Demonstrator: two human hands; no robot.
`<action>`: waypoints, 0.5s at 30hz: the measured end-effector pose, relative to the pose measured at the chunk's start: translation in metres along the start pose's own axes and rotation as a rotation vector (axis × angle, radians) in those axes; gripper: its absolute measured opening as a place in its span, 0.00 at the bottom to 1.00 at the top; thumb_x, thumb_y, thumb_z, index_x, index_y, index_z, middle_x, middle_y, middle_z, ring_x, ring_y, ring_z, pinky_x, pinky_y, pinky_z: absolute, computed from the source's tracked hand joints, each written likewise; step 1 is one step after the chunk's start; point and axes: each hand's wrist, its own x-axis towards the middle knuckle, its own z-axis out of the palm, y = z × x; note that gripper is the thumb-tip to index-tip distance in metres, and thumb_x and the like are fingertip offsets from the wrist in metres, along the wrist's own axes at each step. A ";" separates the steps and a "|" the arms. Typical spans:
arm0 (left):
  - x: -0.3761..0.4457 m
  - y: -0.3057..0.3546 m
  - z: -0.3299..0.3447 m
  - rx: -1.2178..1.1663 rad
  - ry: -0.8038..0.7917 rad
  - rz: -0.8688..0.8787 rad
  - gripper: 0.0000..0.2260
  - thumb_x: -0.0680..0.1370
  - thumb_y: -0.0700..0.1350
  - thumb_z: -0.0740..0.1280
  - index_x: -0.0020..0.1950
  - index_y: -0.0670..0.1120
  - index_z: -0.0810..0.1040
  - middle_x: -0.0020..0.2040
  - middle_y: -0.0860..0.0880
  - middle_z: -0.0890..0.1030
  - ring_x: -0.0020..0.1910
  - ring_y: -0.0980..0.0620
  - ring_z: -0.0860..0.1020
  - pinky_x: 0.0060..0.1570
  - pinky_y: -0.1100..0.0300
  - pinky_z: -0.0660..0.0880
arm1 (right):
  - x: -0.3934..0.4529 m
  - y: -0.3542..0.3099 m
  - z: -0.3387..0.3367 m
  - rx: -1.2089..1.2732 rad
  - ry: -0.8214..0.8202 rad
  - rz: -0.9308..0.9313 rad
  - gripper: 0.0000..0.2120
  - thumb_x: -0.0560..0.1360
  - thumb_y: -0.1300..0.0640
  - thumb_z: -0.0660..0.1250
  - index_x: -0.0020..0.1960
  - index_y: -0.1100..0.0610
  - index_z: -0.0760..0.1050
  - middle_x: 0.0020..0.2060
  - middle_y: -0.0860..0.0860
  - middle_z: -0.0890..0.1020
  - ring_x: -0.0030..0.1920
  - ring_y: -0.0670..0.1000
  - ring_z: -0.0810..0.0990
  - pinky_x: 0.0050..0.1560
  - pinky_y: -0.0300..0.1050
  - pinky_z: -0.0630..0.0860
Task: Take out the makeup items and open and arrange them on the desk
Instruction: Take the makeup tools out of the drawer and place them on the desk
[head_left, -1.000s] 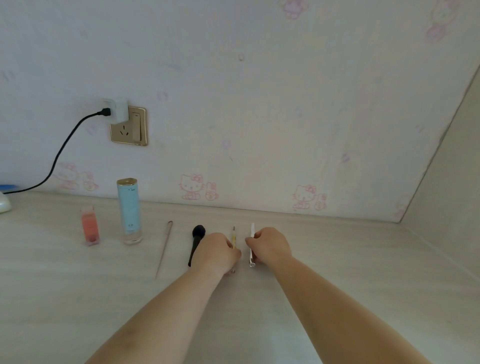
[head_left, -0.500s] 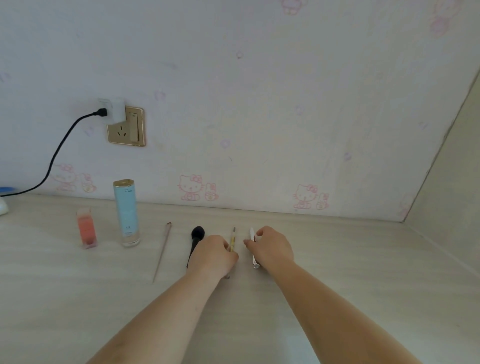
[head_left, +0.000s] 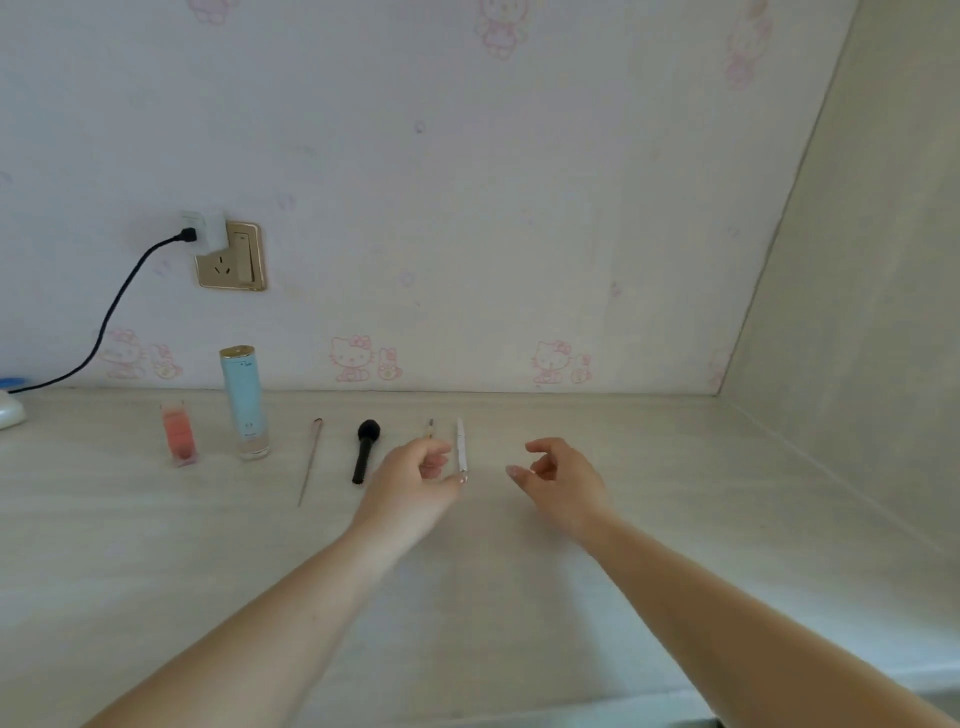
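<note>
Makeup items lie in a row near the back of the pale desk (head_left: 675, 519). From the left: a small pink bottle (head_left: 178, 434), a tall light-blue bottle with a gold cap (head_left: 244, 402), a thin pink stick (head_left: 310, 462), a black brush (head_left: 366, 449), a thin yellowish pencil (head_left: 429, 428) partly hidden by my left hand, and a white pen (head_left: 461, 451). My left hand (head_left: 415, 483) hovers beside the white pen's near end, fingers loosely curled, holding nothing. My right hand (head_left: 563, 480) is to the right of the pen, fingers apart and empty.
A gold wall socket (head_left: 236, 262) holds a white plug with a black cable (head_left: 111, 312) running down to the left. A white object (head_left: 10, 413) sits at the desk's far left edge. A side wall (head_left: 857, 312) closes off the right.
Both hands have let go of the pencil and the white pen and drawn back. My right hand moved to the right, away from the pen. The pen now lies straight on the desk.
</note>
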 end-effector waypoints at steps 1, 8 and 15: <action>-0.013 0.011 0.003 -0.001 -0.023 0.050 0.12 0.73 0.42 0.71 0.55 0.51 0.76 0.51 0.51 0.77 0.50 0.53 0.77 0.51 0.63 0.71 | -0.017 0.003 -0.014 -0.033 0.012 -0.045 0.20 0.71 0.47 0.71 0.60 0.51 0.73 0.48 0.48 0.76 0.48 0.47 0.77 0.49 0.39 0.71; -0.124 0.068 0.045 0.076 -0.419 0.306 0.16 0.73 0.45 0.71 0.60 0.52 0.75 0.54 0.56 0.76 0.53 0.63 0.75 0.54 0.69 0.71 | -0.158 0.033 -0.104 -0.139 -0.095 -0.137 0.19 0.71 0.49 0.71 0.60 0.46 0.72 0.55 0.42 0.73 0.56 0.39 0.73 0.56 0.36 0.74; -0.233 0.079 0.097 0.069 -0.773 0.355 0.16 0.74 0.46 0.70 0.61 0.51 0.75 0.53 0.59 0.77 0.55 0.63 0.75 0.55 0.68 0.72 | -0.277 0.077 -0.172 -0.222 -0.097 -0.053 0.19 0.69 0.55 0.74 0.55 0.41 0.73 0.55 0.43 0.74 0.56 0.42 0.76 0.57 0.39 0.76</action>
